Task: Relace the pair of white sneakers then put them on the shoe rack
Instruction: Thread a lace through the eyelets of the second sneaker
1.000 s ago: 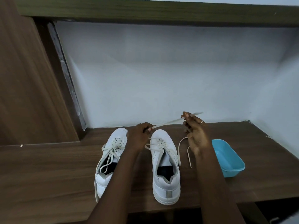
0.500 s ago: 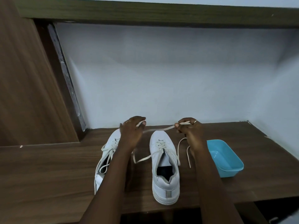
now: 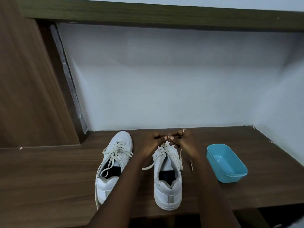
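From the head camera we looked down on a dark wooden bench [image 3: 49, 178] set against a pale wall [image 3: 164, 79]. Two white sneakers stood on it side by side, heels toward us and toes toward the wall, a little apart.

Both of our hands met over the front of the right sneaker [image 3: 167, 191]. The left hand [image 3: 153, 140] and the right hand [image 3: 181, 140] were clenched, knuckles up, fingertips almost touching, each pinching the lace [image 3: 162, 149] where it rose from the top eyelets. One loose end trailed off the sneaker's left side onto the bench; another hung down its right side, tip resting on the wood. A ring [image 3: 183, 130] showed on the right hand.

The left sneaker [image 3: 113, 155] sat untouched beside our left forearm, its laces threaded (though slack, with a long loop lying in the opening).

A light blue plastic tub [image 3: 227, 163] stood on the bench to the right, well apart from the sneakers.
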The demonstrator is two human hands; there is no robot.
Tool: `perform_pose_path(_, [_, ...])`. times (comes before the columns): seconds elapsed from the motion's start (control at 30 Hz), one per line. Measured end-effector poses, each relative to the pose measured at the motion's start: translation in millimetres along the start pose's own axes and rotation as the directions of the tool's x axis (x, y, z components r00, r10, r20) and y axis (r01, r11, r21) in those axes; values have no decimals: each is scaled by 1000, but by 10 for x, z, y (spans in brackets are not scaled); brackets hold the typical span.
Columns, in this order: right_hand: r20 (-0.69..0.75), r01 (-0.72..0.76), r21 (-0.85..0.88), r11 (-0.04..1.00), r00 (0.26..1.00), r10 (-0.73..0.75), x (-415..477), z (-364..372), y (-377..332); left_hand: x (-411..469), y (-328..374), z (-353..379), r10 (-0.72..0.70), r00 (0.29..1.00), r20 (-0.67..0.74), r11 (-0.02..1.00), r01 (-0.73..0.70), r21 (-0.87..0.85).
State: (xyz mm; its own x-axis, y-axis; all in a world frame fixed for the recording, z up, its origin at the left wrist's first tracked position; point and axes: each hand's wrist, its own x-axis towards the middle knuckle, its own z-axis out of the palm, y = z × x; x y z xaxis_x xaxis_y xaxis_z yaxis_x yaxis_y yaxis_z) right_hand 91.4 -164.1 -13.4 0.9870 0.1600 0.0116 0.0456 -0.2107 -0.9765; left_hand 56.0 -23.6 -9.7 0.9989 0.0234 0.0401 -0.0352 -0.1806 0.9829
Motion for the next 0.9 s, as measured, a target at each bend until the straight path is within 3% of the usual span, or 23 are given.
perform_pose_path(0.13, [-80, -27, -8, 1000, 996, 26, 5, 22, 23, 43, -68, 5, -29, 999, -28, 994, 32, 109])
perform_pose_path(0.37, [-135, -51, 20, 998, 989, 54, -20, -5, 85, 51, -85, -6, -39, 995, -89, 990, 50, 128])
perform_pose_path(0.43, [-115, -84, -139, 987, 991, 69, -47, -33, 109, 71, -130, -38, -32, 994, -105, 971, 56, 232])
perform_pose_path(0.53, [90, -62, -500, 864, 988, 123, -153, -22, 113, 66, -184, -40, -36, 997, -66, 919, 59, 390])
perform_pose_path(0.63, [120, -50, -640, 767, 979, 164, -193, 49, 126, 47, -220, -3, -30, 999, 12, 896, 21, 444])
perform_pose_path(0.8, [2, -147, -537, 831, 984, 176, -138, 16, 181, -30, -242, 113, 33, 997, 65, 840, -63, 539])
perform_pose_path(0.9, [-10, -173, -464, 869, 982, 190, -136, -10, 216, -24, -298, 167, 24, 999, 41, 837, -42, 546])
